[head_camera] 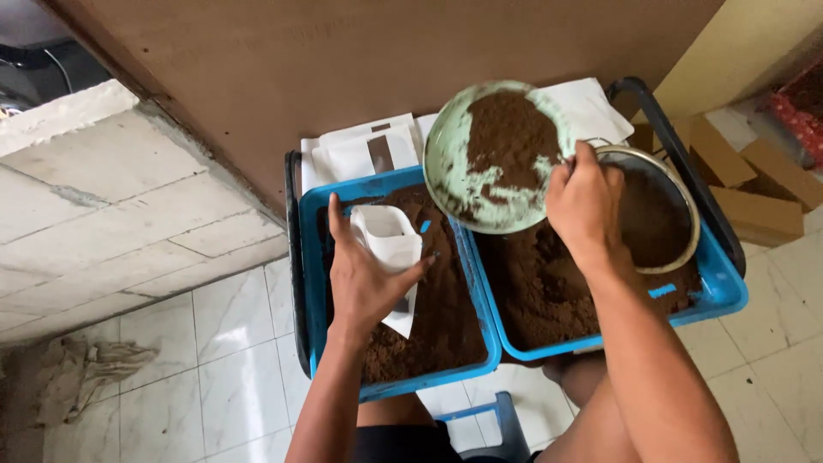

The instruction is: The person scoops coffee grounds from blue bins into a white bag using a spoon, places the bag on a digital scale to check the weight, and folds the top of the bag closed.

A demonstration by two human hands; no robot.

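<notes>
Nearest the camera, bare knees and a blue stool edge show over white floor tiles; a crumpled rag lies far left on the floor. Two blue trays sit side by side, touching along their inner rims, both heaped with brown powder. Left hand over the left tray, fingers curled around a white pouch, holding its mouth open and upright just above the powder. Right hand over the right tray, closed on the rim of a pale green bowl, tilted steeply toward the pouch, its inside smeared and part filled with the same brown powder. A round metal sieve lies in the right tray behind that hand, partly hidden by it. Beyond the trays, a stack of flat white pouches and black frame bars on either side. A brown board closes the far edge. Cardboard boxes crowd the right; concrete ledge left. Open room only on the floor to the left.
</notes>
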